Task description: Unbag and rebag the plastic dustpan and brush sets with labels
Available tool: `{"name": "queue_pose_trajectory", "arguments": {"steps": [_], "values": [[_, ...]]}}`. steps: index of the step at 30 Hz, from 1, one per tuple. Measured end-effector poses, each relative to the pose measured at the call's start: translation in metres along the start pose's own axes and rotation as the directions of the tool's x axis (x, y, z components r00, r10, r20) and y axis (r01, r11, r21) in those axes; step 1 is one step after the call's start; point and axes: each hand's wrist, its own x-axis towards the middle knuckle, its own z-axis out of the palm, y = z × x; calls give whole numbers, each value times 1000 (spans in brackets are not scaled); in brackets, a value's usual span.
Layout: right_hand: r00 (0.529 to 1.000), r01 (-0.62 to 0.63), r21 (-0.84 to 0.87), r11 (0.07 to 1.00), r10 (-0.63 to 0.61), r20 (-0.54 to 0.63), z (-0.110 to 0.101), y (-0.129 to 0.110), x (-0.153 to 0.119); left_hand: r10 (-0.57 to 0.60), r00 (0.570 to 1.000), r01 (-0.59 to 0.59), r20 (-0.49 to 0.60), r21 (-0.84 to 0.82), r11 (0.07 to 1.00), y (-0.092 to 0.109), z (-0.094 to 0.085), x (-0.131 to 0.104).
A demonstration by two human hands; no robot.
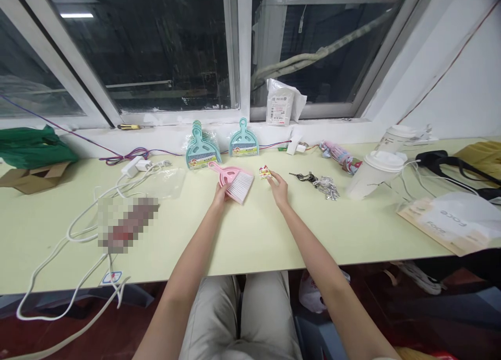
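My left hand [221,193] is closed around the edge of a pink mini dustpan and brush set [235,183], whose white bristles point right. Between the fingertips of my right hand [277,187] is a small colourful label [264,171], held just right of the bristles and apart from them. Its print is too small to read. Behind, against the wall, stand a stack of teal dustpan sets [201,147] in clear wrapping and a single teal dustpan set [243,138], each with a yellow-green label across its front.
White cables [84,240] and a clear plastic bag [166,182] lie on the left. To the right are keys [326,187], a folded umbrella [340,156], white paper cups [376,175] and a tissue pack [454,219]. A white packet [281,105] leans on the window sill.
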Motion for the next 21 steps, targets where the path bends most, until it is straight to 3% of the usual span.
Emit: {"name": "queue_pose_trajectory", "arguments": {"steps": [1,3,5,7,13,15,18,19,21], "values": [[999,51,17,999,-51,9,2,-5,-3,-1,999,2,41,-12,1000,-1,3,-2],[980,151,-19,988,-147,138,10,-15,-13,6,992,0,129,-48,999,-3,8,-7],[925,237,-80,968,-200,322,18,-22,-23,22,982,-6,188,-81,997,-5,12,-11],[874,289,-117,950,-212,436,24,-24,-30,31,978,-12,205,-92,996,-6,13,-14],[858,250,-67,966,-189,477,25,-16,-31,52,978,-30,200,-114,993,-6,11,-12],[884,198,-18,980,-171,434,26,-15,-28,65,976,-39,206,-131,991,-7,10,-11],[969,2,161,987,-42,245,32,-14,-25,90,969,-59,228,-139,989,-7,11,-11],[979,-98,258,961,47,197,34,-13,-23,96,967,-65,237,-137,988,-7,11,-11],[945,-319,450,834,241,222,37,-11,-20,104,959,-71,265,-131,989,-7,11,-13]]}}
